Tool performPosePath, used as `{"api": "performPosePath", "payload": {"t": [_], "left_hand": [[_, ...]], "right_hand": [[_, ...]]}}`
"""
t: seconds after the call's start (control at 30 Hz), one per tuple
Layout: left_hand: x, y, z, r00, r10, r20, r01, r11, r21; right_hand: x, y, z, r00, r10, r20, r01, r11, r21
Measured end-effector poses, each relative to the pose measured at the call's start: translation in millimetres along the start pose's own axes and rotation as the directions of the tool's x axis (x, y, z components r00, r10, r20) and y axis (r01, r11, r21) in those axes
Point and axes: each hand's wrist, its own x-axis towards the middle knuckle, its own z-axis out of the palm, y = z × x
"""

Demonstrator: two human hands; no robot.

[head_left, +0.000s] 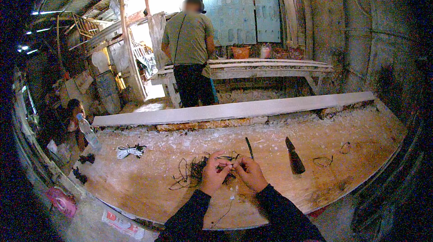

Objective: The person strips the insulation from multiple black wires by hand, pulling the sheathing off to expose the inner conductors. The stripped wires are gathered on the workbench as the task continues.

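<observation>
My left hand (pixel 213 174) and my right hand (pixel 251 174) meet over the near middle of a wooden tabletop (pixel 153 188). Both pinch at thin black cord between thumbs and fingertips; the exact spot is too small to make out. A loose tangle of black cord (pixel 193 172) lies beside and partly behind my left hand. Below the fingers a thin strand (pixel 229 206) with small pale bits runs toward the near edge. Just beyond my right hand lies a slim dark stick (pixel 249 148). Farther right is a dark, cone-shaped object (pixel 294 160).
A white-and-black cord bundle (pixel 130 152), dark clumps (pixel 86 158) and a clear bottle (pixel 89 133) are at left; cord loops (pixel 323 161) at right. A long white board (pixel 234 110) borders the far side. Someone (pixel 187 43) stands at a bench (pixel 270 68); another person (pixel 74 113) is low at left.
</observation>
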Motion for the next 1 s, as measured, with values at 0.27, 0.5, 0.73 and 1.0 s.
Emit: {"api": "performPosePath", "payload": {"t": [0.27, 0.5, 0.73, 1.0], "left_hand": [[-5, 3, 3, 0.915, -0.369, 0.162, 0.389, 0.710, -0.587], [-4, 1, 2, 0.934, -0.324, 0.151, 0.355, 0.789, -0.502], [-1, 4, 0, 0.984, -0.165, 0.060, 0.176, 0.904, -0.389], [-5, 10, 1, 0.917, -0.375, 0.134, 0.389, 0.773, -0.500]], "right_hand": [[1, 9, -6, 0.907, 0.299, 0.296, -0.421, 0.648, 0.635], [1, 5, -7, 0.909, 0.298, 0.293, -0.418, 0.659, 0.626], [1, 3, -7, 0.893, 0.399, 0.207, -0.435, 0.652, 0.621], [0, 4, -5, 0.936, 0.322, 0.142, -0.347, 0.780, 0.521]]}}
